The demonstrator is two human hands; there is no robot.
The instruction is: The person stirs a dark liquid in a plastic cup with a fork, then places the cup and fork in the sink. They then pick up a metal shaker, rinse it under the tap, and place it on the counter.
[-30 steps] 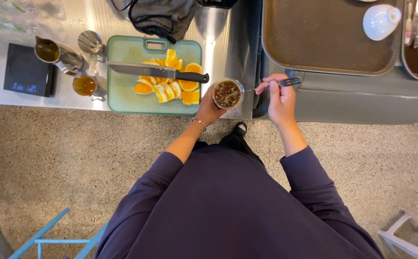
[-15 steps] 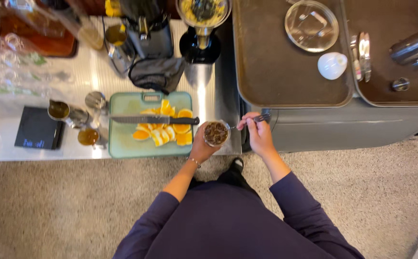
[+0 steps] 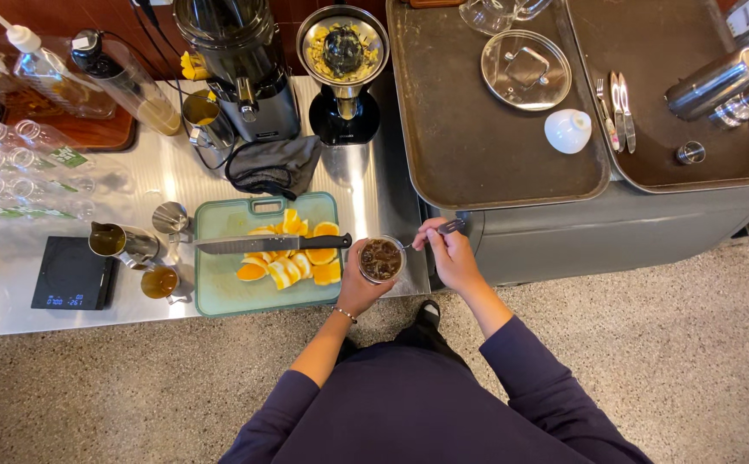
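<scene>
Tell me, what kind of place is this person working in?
Probably a café or juice bar counter. There is a citrus juicer on the steel counter, cut orange pieces with a knife on a green cutting board, and a small scale. The left hand holds a glass of dark drink.

Left hand point(image 3: 359, 292) covering the lower wall of the small clear glass of dark iced drink point(image 3: 380, 259), thin metal utensil point(image 3: 443, 230) mostly buried in the right hand point(image 3: 452, 258), its tip too small to make out

Glossy brushed-metal counter point(image 3: 374, 185), matt green plastic cutting board point(image 3: 220, 292), clear glass cup point(image 3: 380, 259), rough speckled floor point(image 3: 692, 344).
</scene>
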